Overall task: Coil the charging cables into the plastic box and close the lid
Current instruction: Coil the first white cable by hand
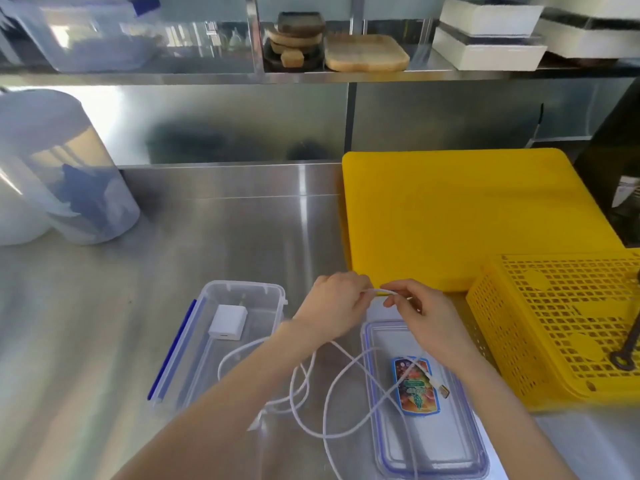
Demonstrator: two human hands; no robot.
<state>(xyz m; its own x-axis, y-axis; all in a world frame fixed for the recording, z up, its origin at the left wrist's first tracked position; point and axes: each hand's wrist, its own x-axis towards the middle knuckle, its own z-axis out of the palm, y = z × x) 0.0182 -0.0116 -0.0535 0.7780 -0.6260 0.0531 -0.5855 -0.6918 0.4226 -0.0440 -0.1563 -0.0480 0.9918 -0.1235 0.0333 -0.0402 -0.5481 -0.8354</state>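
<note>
Both hands pinch the white cable: left hand [332, 306] and right hand [419, 317] meet knuckles-up above the counter [242, 237], between plastic box [194, 344] and lid [433, 441]; loose cable [332, 403] loops trail near.

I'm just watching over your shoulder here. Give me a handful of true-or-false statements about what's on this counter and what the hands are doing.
1. Both hands, left hand and right hand, pinch the white cable. True.
2. The lid is closed on the plastic box. False: it lies on the counter to the right of the open box.
3. A white charger plug sits inside the box. True.
4. The cable is neatly coiled in the box. False: it lies in loose loops, mostly over the counter and lid.
5. The basket is blue. False: yellow.
</note>
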